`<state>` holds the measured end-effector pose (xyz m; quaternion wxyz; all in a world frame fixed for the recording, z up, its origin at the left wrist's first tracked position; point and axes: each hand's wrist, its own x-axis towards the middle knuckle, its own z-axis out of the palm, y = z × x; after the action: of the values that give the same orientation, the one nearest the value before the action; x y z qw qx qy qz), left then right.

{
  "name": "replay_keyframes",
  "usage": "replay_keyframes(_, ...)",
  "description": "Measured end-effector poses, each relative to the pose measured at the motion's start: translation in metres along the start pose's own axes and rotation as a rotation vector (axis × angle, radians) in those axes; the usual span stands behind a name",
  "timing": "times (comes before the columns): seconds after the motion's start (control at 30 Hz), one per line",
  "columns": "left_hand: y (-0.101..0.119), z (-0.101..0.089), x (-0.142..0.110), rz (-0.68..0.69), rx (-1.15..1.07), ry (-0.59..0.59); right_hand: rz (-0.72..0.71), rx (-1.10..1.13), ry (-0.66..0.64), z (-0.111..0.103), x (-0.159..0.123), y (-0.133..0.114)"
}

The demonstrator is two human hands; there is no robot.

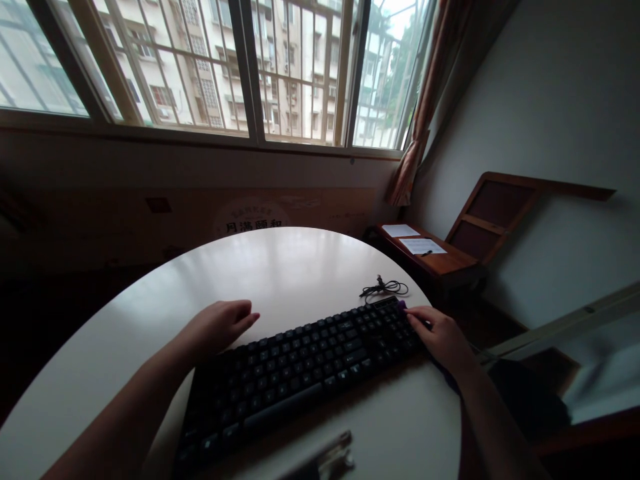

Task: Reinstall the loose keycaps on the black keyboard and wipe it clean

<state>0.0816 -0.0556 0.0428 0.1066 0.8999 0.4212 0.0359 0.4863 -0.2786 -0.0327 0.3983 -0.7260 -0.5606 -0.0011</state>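
A black keyboard (pixel 305 373) lies at a slant on the round white table (pixel 250 273). My left hand (pixel 225 325) is closed with its fingers curled, at the keyboard's far left edge; nothing shows in it. At the far right corner, my right hand (pixel 443 337) pinches a small purple cloth-like piece (pixel 402 305) against the keyboard's edge. Most of that piece is hidden by the fingers, and dark purple also shows below the wrist. The keyboard's black cable (pixel 385 287) sits bundled just beyond its far right edge.
Near the table's front lies a blurred silver-and-dark object (pixel 333 457) that I cannot make out. Right of the table is a wooden chair (pixel 450 257) with paper sheets (pixel 423 247) and a pen (pixel 427 253). Barred windows (pixel 295 73) and a curtain (pixel 417 133) stand behind.
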Motion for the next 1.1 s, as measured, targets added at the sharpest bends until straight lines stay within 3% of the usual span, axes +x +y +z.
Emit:
replay_keyframes(0.13, 0.036, 0.002, -0.007, 0.165, -0.112, 0.027, -0.004, -0.027, 0.052, 0.004, 0.001, -0.004)
replay_keyframes(0.27, 0.057, 0.019, -0.007, 0.271, -0.147, -0.034, -0.004, -0.079, 0.096, 0.002, -0.002, -0.005)
replay_keyframes(0.4, 0.056, 0.03, -0.002, 0.287, -0.163, -0.029, 0.007, -0.13, 0.137, -0.001, -0.007, -0.004)
replay_keyframes(0.53, 0.054, 0.028, -0.002, 0.285, -0.151, -0.041, -0.007, -0.122, 0.148, 0.0, -0.009, -0.003)
replay_keyframes(0.83, 0.056, 0.027, -0.001, 0.35, -0.103, -0.052, -0.036, -0.044, 0.072, 0.006, -0.001, 0.001)
replay_keyframes(1.1, 0.052, 0.029, 0.0, 0.364, -0.098, -0.054, -0.057, -0.08, 0.077, -0.008, -0.015, 0.002)
